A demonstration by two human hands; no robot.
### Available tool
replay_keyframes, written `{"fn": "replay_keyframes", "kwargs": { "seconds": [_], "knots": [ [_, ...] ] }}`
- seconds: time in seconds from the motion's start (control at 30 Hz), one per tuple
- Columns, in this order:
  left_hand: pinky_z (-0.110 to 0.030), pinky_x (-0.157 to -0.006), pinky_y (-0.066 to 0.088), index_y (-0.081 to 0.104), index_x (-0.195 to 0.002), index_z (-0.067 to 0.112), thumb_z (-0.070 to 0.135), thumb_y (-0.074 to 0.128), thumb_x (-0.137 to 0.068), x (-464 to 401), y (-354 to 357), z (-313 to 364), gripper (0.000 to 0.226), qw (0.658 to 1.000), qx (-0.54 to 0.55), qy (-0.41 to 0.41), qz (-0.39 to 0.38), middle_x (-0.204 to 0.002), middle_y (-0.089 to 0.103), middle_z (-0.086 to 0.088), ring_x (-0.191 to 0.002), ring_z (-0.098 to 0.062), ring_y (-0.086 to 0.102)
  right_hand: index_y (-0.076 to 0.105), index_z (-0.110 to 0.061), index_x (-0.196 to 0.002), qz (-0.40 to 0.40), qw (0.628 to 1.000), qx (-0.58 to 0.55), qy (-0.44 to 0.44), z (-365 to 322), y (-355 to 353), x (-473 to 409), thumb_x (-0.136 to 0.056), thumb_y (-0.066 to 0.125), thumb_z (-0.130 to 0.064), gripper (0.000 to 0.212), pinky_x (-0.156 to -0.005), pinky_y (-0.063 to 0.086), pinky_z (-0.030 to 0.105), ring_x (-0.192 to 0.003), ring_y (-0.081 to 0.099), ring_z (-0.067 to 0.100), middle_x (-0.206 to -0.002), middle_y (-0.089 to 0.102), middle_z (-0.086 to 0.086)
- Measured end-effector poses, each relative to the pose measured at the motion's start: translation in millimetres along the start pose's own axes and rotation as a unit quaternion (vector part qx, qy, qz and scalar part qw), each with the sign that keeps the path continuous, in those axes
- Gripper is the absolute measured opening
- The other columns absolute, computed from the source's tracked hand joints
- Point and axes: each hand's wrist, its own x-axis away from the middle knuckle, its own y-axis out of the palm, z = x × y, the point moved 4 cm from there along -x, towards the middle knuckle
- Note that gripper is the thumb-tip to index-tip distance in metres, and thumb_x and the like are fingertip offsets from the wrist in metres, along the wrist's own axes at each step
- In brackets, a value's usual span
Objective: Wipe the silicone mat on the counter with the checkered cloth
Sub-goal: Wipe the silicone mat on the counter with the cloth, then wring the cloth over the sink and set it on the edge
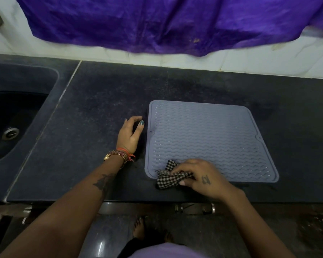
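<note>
A grey silicone mat (pixel 209 138) is laid flat on the dark worktop (pixel 101 101), right of the sink (pixel 13 116). The checkered cloth (pixel 171 178) is bunched at the mat's near left corner, partly overhanging onto the worktop, and is gripped by the right hand (pixel 201 175), whose fingers are curled over it. The left hand (pixel 130 134) is rested on the worktop just beside the mat's left edge, fingers loosely curled, nothing held. A purple sheet (pixel 166 23) is hung behind.
</note>
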Motion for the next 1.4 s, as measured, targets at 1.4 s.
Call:
{"fn": "replay_keyframes", "kwargs": {
  "seconds": [1.4],
  "knots": [
    [-0.041,-0.093,0.046,0.051,-0.129,0.004,0.039,0.042,-0.085,69,5,60,0.057,0.779,0.532,-0.317,-0.098,-0.119,0.059,-0.016,-0.103,-0.028,0.059,0.068,-0.014,-0.108,0.045,0.749,-0.655,0.091,-42,-11,-47,-0.095,0.043,-0.035,0.035,-0.083,0.053,0.027,-0.101,0.065,0.014,-0.110,0.070,0.000]
  ]
}}
